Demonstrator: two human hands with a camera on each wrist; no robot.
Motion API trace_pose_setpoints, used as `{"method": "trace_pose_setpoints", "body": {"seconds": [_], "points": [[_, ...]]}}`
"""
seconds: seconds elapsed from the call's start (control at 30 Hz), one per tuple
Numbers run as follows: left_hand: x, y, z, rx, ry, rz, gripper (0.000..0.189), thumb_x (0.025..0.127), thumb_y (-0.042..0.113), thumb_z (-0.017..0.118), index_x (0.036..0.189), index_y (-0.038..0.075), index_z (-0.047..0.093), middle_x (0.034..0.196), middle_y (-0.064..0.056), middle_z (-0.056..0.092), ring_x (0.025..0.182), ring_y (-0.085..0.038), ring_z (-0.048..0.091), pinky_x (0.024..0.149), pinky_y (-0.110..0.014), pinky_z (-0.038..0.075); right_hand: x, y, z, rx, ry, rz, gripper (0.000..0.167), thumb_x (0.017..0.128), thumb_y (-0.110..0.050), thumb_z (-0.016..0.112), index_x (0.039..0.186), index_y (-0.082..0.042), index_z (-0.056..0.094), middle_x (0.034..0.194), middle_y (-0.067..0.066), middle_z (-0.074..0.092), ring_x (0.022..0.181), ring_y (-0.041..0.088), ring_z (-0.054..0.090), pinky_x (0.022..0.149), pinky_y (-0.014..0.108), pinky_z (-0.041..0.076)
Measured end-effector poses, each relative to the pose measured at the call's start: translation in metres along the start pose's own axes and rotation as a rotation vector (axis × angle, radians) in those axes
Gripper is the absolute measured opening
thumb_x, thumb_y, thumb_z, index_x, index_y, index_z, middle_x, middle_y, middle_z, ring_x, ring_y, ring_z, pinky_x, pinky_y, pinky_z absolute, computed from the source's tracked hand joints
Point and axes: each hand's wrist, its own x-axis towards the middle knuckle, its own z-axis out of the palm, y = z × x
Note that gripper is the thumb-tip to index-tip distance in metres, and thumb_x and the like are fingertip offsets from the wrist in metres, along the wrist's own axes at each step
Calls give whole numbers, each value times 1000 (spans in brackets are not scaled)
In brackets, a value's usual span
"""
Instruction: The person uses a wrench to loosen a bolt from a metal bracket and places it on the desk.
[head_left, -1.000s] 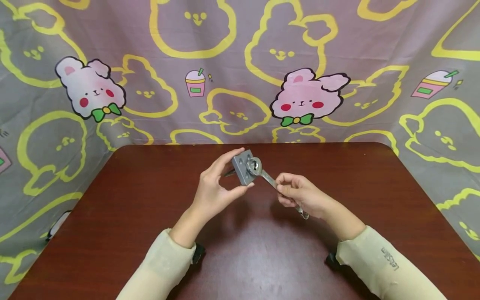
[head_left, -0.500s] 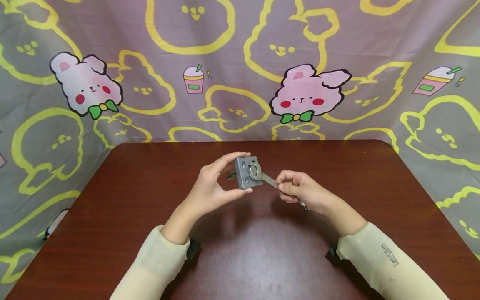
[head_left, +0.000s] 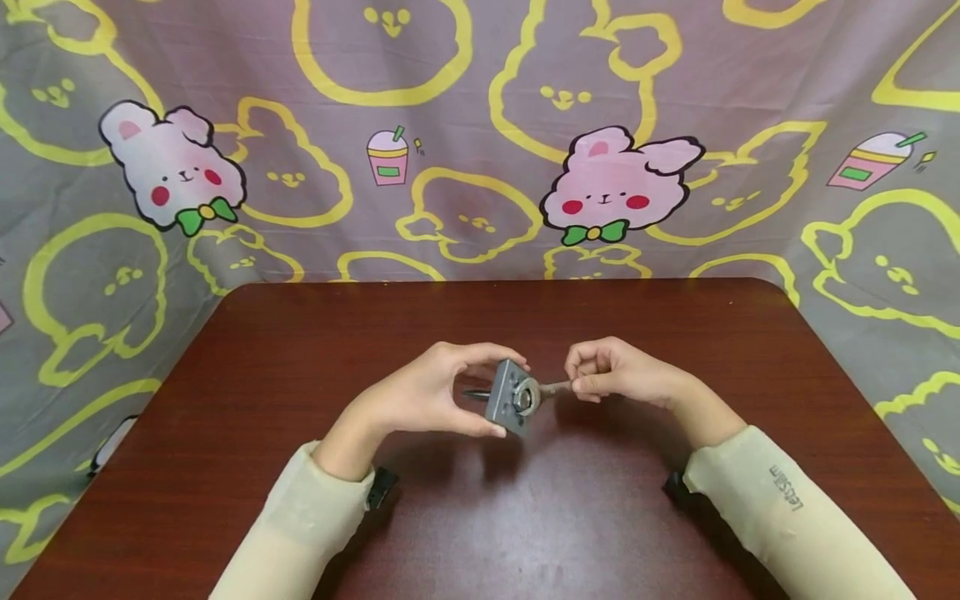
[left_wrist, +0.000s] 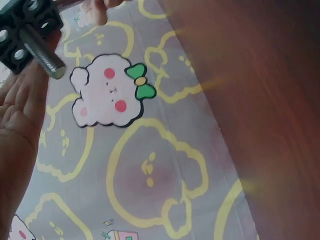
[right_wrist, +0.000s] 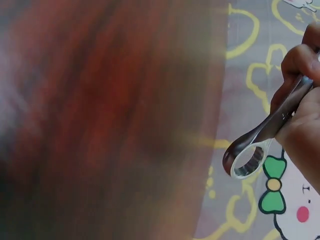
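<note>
Between thumb and fingertips, my left hand [head_left: 412, 393] grips a grey square plate [head_left: 501, 392] by its edges, above the table. A bolt runs through the plate's middle, its head [head_left: 524, 400] facing right. In the left wrist view its threaded shank [left_wrist: 42, 50] sticks out of the back of the plate, among smaller holes. The ring end of a metal wrench [head_left: 555, 390] sits around the bolt head. My right hand [head_left: 630, 372] pinches the wrench handle, thumb against curled fingers. The wrench's other ring end [right_wrist: 240, 145] pokes out of that hand in the right wrist view.
Both hands work over a dark red-brown table [head_left: 315, 333] with rounded far corners. A curtain [head_left: 465, 108] printed with cartoon bunnies hangs behind and along both sides. Dark devices are strapped at the left wrist [head_left: 382, 487] and the right wrist [head_left: 678, 487].
My left hand has lowered the plate, moved it right and turned it. The wrench handle has swung from sloping down-right to nearly level, my right hand rising slightly with it.
</note>
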Motion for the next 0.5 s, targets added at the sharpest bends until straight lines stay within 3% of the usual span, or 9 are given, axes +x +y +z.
{"method": "trace_pose_setpoints", "body": {"seconds": [0.1,0.2,0.37,0.5], "points": [[0,0,2,-34,-4,22,67,71,3,87,132,8,58,118,-8,69,102,-12,70,87,-30,61,-1,-4,-4,-27,-14,-22,8,95,2,59,89,1,54,62,21,42,57,29,44,53,37,44],[-1,-1,2,-35,50,67,69,70,3,87,132,9,58,118,-8,70,101,-12,71,87,-31,61,-4,-9,-6,-44,18,-46,7,95,2,59,90,0,55,61,14,47,56,28,45,49,39,42],[-2,-4,0,85,220,158,71,69,5,89,133,10,58,120,-6,69,101,-13,71,86,-30,61,-13,-12,-6,-40,140,-84,8,96,3,56,93,-4,55,64,3,54,56,15,48,43,34,36],[-1,-8,2,203,373,221,74,68,4,90,134,7,57,123,-7,67,100,-15,70,90,-28,59,-15,-16,2,15,244,-59,8,100,-1,53,95,-6,56,65,1,53,55,14,43,44,31,33]]}}
